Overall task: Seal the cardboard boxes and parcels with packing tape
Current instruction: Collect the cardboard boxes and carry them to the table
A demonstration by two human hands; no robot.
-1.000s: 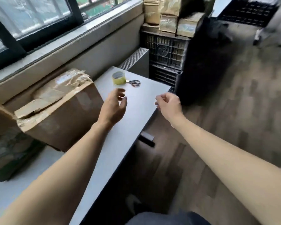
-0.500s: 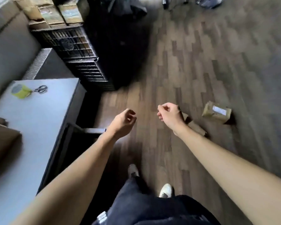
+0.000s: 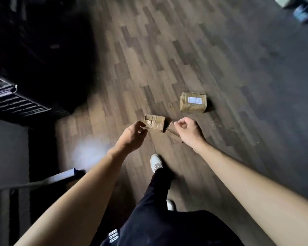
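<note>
Three small brown taped parcels lie on the wooden floor ahead of me. One parcel [image 3: 193, 102] carries a white label and lies farthest away. A second parcel [image 3: 155, 122] shows just past the fingers of my left hand [image 3: 132, 135]. A third flat parcel [image 3: 172, 130] is partly hidden behind my right hand [image 3: 187, 130]. Both hands hang in the air well above the floor, fingers loosely curled, holding nothing. No tape roll is in view.
A black slatted crate stack [image 3: 16, 103] and a dark shadowed mass fill the left side. The grey table's edge [image 3: 60, 176] runs along the lower left. My white shoe [image 3: 156, 162] and dark trouser leg step toward the parcels. Blurred objects sit at the top right.
My view has swung away from the table with its box, tape and scissors, down to the floor. Both arms moved with it, and the floor parcels are now closer and central.
</note>
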